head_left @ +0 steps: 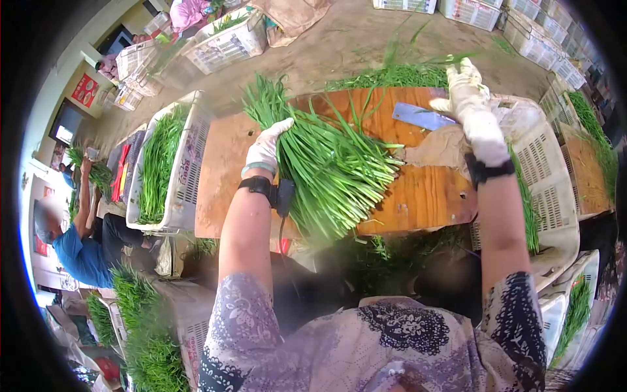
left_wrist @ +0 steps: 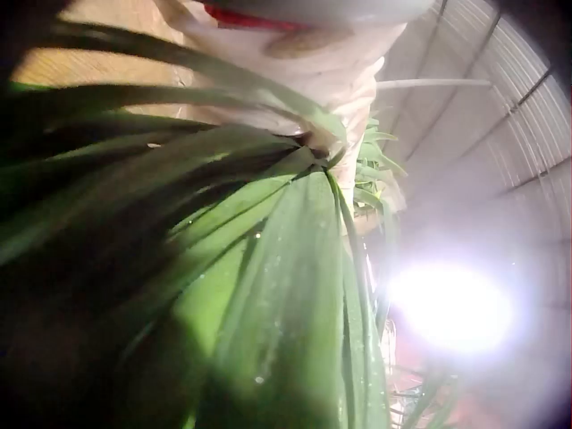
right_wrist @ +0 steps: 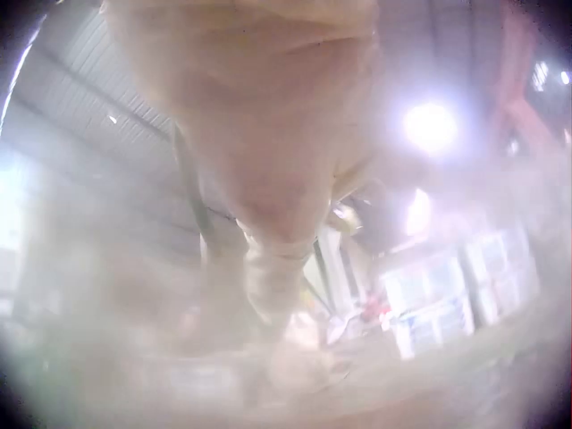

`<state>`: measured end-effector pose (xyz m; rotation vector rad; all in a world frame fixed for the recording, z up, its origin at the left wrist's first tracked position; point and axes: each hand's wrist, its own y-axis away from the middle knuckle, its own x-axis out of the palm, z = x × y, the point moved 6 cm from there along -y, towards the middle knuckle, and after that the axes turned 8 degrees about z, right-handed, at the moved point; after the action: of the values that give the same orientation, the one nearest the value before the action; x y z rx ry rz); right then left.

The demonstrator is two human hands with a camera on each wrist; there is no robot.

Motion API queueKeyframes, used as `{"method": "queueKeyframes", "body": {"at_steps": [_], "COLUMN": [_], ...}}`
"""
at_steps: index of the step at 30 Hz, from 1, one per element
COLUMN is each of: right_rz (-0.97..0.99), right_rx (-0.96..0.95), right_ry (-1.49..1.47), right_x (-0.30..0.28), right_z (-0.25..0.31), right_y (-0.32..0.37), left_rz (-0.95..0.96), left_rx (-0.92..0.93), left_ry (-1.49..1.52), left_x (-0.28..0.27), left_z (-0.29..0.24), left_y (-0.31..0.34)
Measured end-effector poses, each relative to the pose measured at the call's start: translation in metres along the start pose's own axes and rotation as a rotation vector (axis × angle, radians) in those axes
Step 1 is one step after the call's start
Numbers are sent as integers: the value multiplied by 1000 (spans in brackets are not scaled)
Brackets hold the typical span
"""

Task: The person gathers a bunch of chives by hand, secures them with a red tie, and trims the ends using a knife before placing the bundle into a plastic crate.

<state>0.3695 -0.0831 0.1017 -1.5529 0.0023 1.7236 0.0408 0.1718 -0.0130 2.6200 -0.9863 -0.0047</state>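
Greens [head_left: 326, 163] on board [head_left: 418, 196], cleaver [head_left: 421, 117] R.

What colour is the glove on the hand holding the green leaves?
White. The left hand grips the bundle of long green leaves; the head view shows it best.

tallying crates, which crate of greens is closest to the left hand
The white crate of greens butting the wooden board's left edge, beside the left hand; the other crates stand farther off.

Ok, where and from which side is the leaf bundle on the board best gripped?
Around its narrow waist, where the stalks bunch tightest, coming from the left edge as the left hand does. The leaf bundle lies slantwise on the wooden board and fans loose at both ends, so those would likely splay.
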Motion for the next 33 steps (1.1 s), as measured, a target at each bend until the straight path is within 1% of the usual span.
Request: {"method": "queueKeyframes", "body": {"at_steps": [1, 2, 4, 5, 6, 8, 9, 10, 11, 13, 14, 15, 17, 20, 23, 24, 25, 27, 28, 29, 30, 31, 32, 33], "right_rz": [61, 132, 574, 556, 404, 249, 247, 175, 200, 8, 88, 168, 464, 496, 684, 685, 738, 844, 892, 984, 1100, 1176, 1159, 1141], "right_rx": [-79, -147, -102, -75, -46, -24, -30, -58, -24, -91, -207, -151, 138, 220, 128, 117, 95, 57, 87, 179, 64, 195, 197, 195], "right_ry": [-174, -353, -461, -17, 29, -102, -275, -311, -395, -1098, -989, -1183, -1515, -1674, -1691, -1638, -1641, -1643, -1527, -1601, -1384, -1331, -1403, -1473], "right_x": [17, 34, 50, 33, 42, 78, 84, 83, 66, 79, 63, 69, 81, 79, 79, 68, 63, 52, 50, 28, 13, -9, -37, -55], "right_z": [13, 27, 95, 136, 146, 144, 138, 132, 129, 108, 111, 108, 100, 94, 99, 105, 106, 92, 75, 72, 65, 64, 66, 64], "right_y": [15, 30, 86, 102, 114, 132, 135, 139, 138, 146, 142, 146, 167, 178, 179, 182, 187, 201, 212, 218, 219, 219, 217, 215], "left_rz": [-17, 6, 45, 71, 127, 106, 89, 47, 30, 4, 9, 20, 39, 100, 101, 72, 79, 96, 68, 89, 111, 133, 97, 86], "left_rx": [15, 9, -49, -83, -106, -27, 11, 62, 43, 12, 32, 23, 5, 16, 5, -50, -51, -59, 10, 7, 7, 7, -24, -81], "left_ry": [-22, 66, 181, 229, 276, 152, 95, -135, -136, -133, -147, -95, 7, 109, 51, 80, 91, 114, 32, 87, 144, 201, 204, 216], "left_x": [1, 2, 6, 9, 9, 7, 9, 7, 8, 10, 8, 8, 7, 0, 0, 6, 4, -4, -9, -11, -15, -16, -16, -6], "left_z": [-5, -2, 6, 9, 13, 7, 2, -7, -10, -12, -11, -9, -4, 9, 10, 5, 5, 12, 13, 18, 21, 23, 23, 13], "left_y": [6, 8, 2, -1, -6, -9, -5, 2, 9, 16, 13, 12, 10, -7, -14, -3, -5, -13, -17, -20, -22, -22, -19, -2]}}
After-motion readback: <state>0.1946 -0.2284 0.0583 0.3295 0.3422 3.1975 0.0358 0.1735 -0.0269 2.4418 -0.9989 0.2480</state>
